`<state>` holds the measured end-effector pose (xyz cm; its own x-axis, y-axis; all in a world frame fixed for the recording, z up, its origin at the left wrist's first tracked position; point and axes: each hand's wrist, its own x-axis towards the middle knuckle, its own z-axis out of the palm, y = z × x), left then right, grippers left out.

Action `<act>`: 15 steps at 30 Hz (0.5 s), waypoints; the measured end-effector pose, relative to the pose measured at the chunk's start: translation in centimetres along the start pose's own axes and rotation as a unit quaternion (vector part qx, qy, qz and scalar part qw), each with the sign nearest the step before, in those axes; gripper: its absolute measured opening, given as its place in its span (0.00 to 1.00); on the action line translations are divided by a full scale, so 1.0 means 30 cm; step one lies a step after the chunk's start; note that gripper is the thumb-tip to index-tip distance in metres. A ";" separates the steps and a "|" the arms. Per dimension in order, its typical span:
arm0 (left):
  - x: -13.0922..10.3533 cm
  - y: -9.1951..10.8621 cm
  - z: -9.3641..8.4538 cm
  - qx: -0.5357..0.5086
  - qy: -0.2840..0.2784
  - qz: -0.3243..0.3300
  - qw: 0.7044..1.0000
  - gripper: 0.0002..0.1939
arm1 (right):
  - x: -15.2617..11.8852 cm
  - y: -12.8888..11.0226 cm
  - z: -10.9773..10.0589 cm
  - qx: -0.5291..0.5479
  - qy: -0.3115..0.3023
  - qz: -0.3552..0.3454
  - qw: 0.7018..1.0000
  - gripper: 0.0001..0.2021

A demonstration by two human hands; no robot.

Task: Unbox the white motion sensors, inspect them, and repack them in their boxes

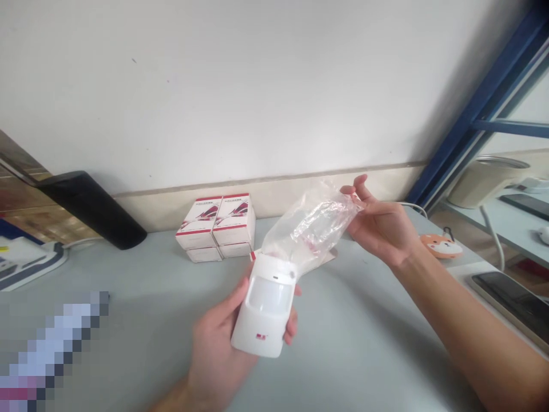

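Observation:
My left hand [223, 337] is closed around a white motion sensor [263, 315], with its curved lens window and small red logo facing up. A clear plastic bag [311, 220] stretches from the sensor's top end up to the right. My right hand [377, 223] pinches the bag's far end between thumb and finger, other fingers raised. Whether the sensor's top still sits inside the bag's mouth is hard to make out. Behind the bag, a flat pale piece lies on the table, mostly hidden.
Several white-and-red boxes [217, 226] stand stacked by the wall. A black cylindrical object [92, 209] leans at the left. On the right are an orange animal-faced case [441, 246] and a dark phone-like device [510, 297]. The grey table [343, 355] reaches the wall.

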<state>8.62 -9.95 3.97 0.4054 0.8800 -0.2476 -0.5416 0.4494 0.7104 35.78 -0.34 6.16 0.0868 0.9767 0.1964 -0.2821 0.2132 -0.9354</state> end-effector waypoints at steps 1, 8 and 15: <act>-0.002 0.005 0.004 -0.001 0.000 -0.004 1.000 0.21 | -0.002 -0.004 0.001 0.005 0.000 -0.001 1.000 0.16; -0.007 0.025 0.004 0.024 -0.034 -0.037 0.998 0.27 | 0.002 -0.022 -0.001 0.004 0.018 -0.009 1.000 0.13; 0.000 0.036 -0.005 -0.035 -0.062 -0.049 0.996 0.23 | 0.009 -0.016 -0.013 -0.016 0.024 -0.011 1.000 0.15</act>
<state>7.92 -9.45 4.65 0.5443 0.8073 -0.2281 -0.5428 0.5463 0.6379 36.31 -0.19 6.54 0.1392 0.9690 0.2041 -0.2492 0.2338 -0.9398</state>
